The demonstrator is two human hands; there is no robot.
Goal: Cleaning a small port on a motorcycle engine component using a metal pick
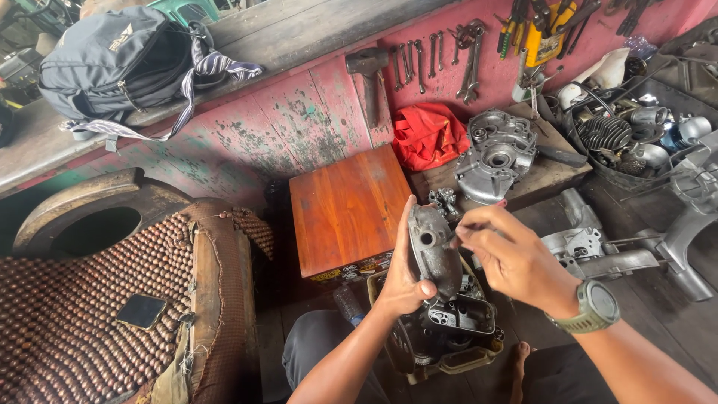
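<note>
At the far left, a grey backpack (123,60) lies on a worn wooden ledge (299,30) above a pink-painted wall. Below it, near the left edge, a seat covered in brown wooden beads (82,314) carries a dark phone (140,310) lying flat. Right of the seat stands a reddish wooden box (348,209), its top bare.

Just right of the box, the person's left hand (404,280) grasps a dull grey metal engine cover (434,251), fingers wrapped behind it and the thumb pressed on its lower edge. The cover is held upright in the air, above a dark engine block (456,325) that sits in a tray between the person's knees. The right hand (508,254), with a green watch (596,307) on its wrist, is pinched shut at the fingertips against the cover's right edge; whether it grips a small part there cannot be told.

Farther back, a red cloth (426,135) lies beside a silver crankcase half (493,157) on a low desk (546,176). Spanners (441,60) and pliers hang on the wall above. At the far right, a tub (598,173) holds a finned cylinder (606,133) and other metal parts, and silver frame pieces (628,258) rest on the floor near the right arm.
</note>
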